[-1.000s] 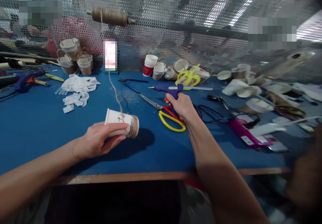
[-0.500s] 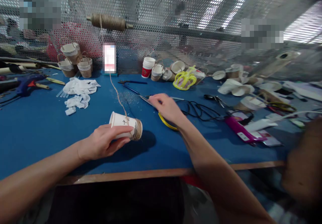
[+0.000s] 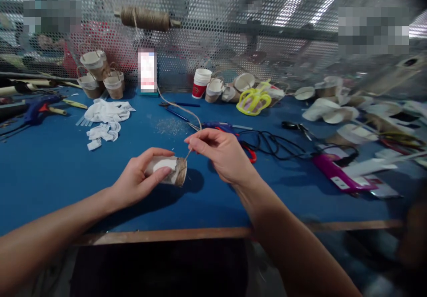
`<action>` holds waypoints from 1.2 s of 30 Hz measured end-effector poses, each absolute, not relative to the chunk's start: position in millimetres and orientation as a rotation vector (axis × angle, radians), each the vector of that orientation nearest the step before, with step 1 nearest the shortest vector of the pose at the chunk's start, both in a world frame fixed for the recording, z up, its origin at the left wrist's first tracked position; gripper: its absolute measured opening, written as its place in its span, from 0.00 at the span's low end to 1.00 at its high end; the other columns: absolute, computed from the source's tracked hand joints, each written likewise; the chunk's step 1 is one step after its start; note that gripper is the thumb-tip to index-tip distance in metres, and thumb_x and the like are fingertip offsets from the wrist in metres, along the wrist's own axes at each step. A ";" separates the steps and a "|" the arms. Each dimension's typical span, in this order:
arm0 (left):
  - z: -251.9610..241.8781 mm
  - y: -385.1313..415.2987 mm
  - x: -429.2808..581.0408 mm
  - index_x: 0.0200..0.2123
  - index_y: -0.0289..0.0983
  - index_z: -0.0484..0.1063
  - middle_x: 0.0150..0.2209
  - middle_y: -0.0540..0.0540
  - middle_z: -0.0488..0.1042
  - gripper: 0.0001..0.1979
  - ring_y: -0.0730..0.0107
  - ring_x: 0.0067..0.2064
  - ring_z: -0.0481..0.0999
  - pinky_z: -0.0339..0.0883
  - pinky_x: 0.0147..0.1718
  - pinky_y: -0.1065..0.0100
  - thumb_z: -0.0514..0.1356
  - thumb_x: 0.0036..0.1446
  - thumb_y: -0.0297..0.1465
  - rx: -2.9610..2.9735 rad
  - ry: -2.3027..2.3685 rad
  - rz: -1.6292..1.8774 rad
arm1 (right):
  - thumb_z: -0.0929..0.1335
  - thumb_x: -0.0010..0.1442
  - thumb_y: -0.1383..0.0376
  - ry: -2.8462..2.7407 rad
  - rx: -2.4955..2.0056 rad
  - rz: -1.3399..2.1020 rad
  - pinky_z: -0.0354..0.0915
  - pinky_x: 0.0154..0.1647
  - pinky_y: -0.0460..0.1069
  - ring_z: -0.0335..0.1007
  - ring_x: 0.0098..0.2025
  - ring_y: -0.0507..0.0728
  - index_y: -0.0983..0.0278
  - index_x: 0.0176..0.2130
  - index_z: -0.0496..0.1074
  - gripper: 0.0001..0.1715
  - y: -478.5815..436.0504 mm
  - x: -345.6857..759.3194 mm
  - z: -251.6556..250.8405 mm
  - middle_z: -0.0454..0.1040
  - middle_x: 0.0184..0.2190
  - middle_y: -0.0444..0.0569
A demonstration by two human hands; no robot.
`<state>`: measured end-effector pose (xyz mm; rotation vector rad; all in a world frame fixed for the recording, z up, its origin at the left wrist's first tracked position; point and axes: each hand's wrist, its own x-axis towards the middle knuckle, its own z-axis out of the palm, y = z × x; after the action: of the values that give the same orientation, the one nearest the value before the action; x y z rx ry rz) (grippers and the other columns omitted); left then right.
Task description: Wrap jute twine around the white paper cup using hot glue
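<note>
My left hand (image 3: 138, 174) is wrapped round a white paper cup (image 3: 167, 164) that lies tilted on its side above the blue table. Twine is wound in a brown band (image 3: 181, 172) round the cup's right end. Between thumb and fingertips, my right hand (image 3: 215, 152) pinches the twine (image 3: 190, 151) just above that band. From there the strand runs up and back past a phone with a lit screen (image 3: 147, 70) towards the twine spool (image 3: 145, 19) on the mesh. A blue glue gun (image 3: 216, 126) lies behind my right hand, partly covered.
Twine-wrapped cups (image 3: 114, 86) stand at the back left, near crumpled white strips (image 3: 108, 112). Stacked paper cups (image 3: 201, 83) and a yellow basket-like piece (image 3: 254, 101) are at the back. To the right lie a black cord (image 3: 276, 146) and a purple power strip (image 3: 340, 174).
My right hand has come left and towards me from the scissors and now pinches the twine. My left hand has turned the cup, and the strand now runs over to my right hand.
</note>
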<state>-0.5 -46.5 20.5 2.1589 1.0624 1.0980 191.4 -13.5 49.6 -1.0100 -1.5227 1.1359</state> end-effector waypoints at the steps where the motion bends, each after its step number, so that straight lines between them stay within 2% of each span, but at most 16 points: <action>1: 21.6 -46.3 0.2 0.42 0.33 0.67 0.33 0.47 0.76 0.11 0.76 0.27 0.73 0.67 0.24 0.78 0.55 0.58 0.32 2.104 1.075 1.088 | 0.71 0.47 0.60 -1.527 -1.016 1.121 0.65 0.37 0.47 0.68 0.30 0.49 0.63 0.28 0.73 0.09 -13.4 192.1 49.4 0.75 0.29 0.44; 8: 20.6 -49.9 1.2 0.44 0.34 0.67 0.33 0.47 0.76 0.11 0.76 0.25 0.72 0.64 0.21 0.77 0.55 0.57 0.31 2.153 0.978 1.013 | 0.69 0.50 0.60 -1.646 -1.093 1.026 0.65 0.36 0.48 0.69 0.31 0.51 0.64 0.29 0.73 0.09 -14.9 188.4 47.0 0.75 0.28 0.45; 14: 19.0 -52.3 -0.1 0.45 0.35 0.67 0.38 0.44 0.76 0.11 0.73 0.31 0.75 0.67 0.27 0.75 0.54 0.58 0.29 2.259 0.890 1.036 | 0.69 0.51 0.61 -1.691 -1.139 1.047 0.64 0.35 0.47 0.68 0.30 0.50 0.65 0.29 0.73 0.09 -18.7 184.1 47.8 0.74 0.27 0.45; 20: 19.3 -54.2 -1.8 0.42 0.36 0.68 0.31 0.49 0.77 0.08 0.79 0.24 0.72 0.65 0.22 0.78 0.55 0.57 0.27 2.337 0.845 1.106 | 0.69 0.51 0.60 -1.707 -1.161 1.050 0.63 0.33 0.47 0.67 0.28 0.50 0.65 0.28 0.73 0.10 -18.7 183.5 45.2 0.74 0.25 0.44; 27: 18.7 -57.1 -2.6 0.42 0.37 0.67 0.30 0.49 0.77 0.09 0.78 0.24 0.74 0.68 0.24 0.77 0.55 0.57 0.25 2.382 0.787 1.132 | 0.69 0.51 0.59 -1.706 -1.165 1.088 0.63 0.33 0.47 0.68 0.29 0.50 0.65 0.28 0.74 0.11 -21.3 183.0 44.3 0.75 0.26 0.45; 32: 19.3 -57.5 -2.0 0.42 0.38 0.67 0.30 0.48 0.78 0.08 0.74 0.28 0.78 0.70 0.27 0.76 0.54 0.58 0.26 2.493 0.740 1.183 | 0.69 0.51 0.60 -1.701 -1.156 1.106 0.64 0.32 0.47 0.69 0.29 0.51 0.65 0.28 0.74 0.10 -22.5 181.8 43.3 0.76 0.27 0.45; 36: 20.5 -57.8 -2.4 0.41 0.39 0.67 0.27 0.50 0.78 0.07 0.74 0.25 0.77 0.69 0.25 0.76 0.53 0.59 0.28 2.545 0.744 1.199 | 0.69 0.51 0.61 -1.697 -1.153 1.097 0.64 0.33 0.47 0.69 0.30 0.51 0.65 0.27 0.73 0.09 -23.2 181.3 44.0 0.76 0.28 0.45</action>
<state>-2.4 -57.8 20.5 2.5448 0.7437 1.1990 181.3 -23.2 44.0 -1.1527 -1.6967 1.0971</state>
